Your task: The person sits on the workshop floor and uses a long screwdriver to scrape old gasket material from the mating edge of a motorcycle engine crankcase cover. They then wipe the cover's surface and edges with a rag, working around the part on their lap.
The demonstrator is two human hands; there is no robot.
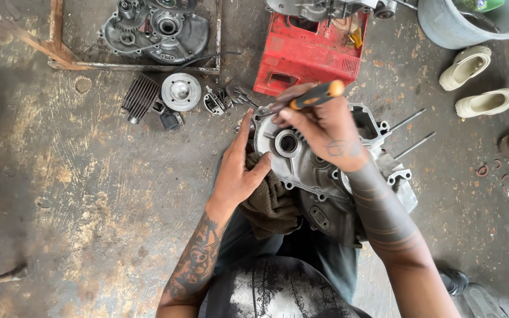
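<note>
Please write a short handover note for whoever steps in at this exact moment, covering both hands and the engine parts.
Left hand: open, braced against the grey engine crankcase, over a dark rag.
Right hand: gripping an orange-handled screwdriver, tip at the case's upper left edge.
Crankcase lies on the concrete floor before the knees, studs pointing right.
Already off and laid out upper left: finned cylinder, cylinder head, another case cover. Red housing behind.
Left: the case is not yet apart; whether its screws remain is hard to tell.

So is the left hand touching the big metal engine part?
Touching. The head view shows the left hand pressed against the edge of the grey engine case, thumb lying on its rim, with a dark rag bunched beneath the palm.
</note>
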